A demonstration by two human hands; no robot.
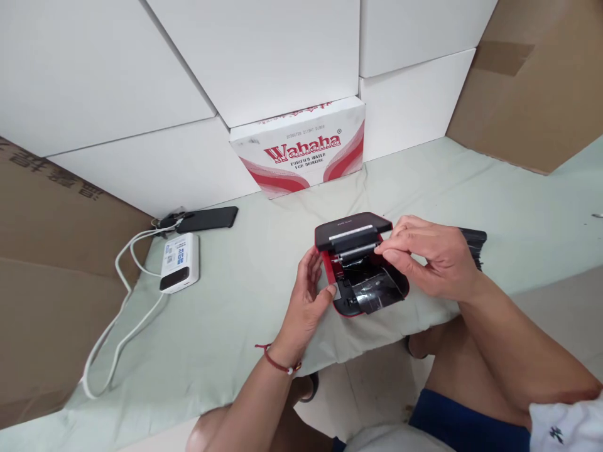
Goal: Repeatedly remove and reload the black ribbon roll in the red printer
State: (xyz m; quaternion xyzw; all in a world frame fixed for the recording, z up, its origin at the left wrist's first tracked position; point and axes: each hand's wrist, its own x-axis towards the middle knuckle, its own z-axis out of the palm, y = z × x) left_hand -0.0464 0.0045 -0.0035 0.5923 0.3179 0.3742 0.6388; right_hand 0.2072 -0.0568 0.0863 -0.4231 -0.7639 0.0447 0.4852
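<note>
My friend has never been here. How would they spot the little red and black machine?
Start at the white Wahaha box at the back of the green-covered table. Come down toward the near edge, where the left hand and right hand are. Between them is the open machine: unlike the flat black phone, it is partly red, with a raised lid.

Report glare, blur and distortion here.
Head view: bright glare streaks on the black film; soft light on the tablecloth; the brown box at upper right leans, probably wide-angle distortion; large red lettering crisp, small print on the lid too small to read.
</note>
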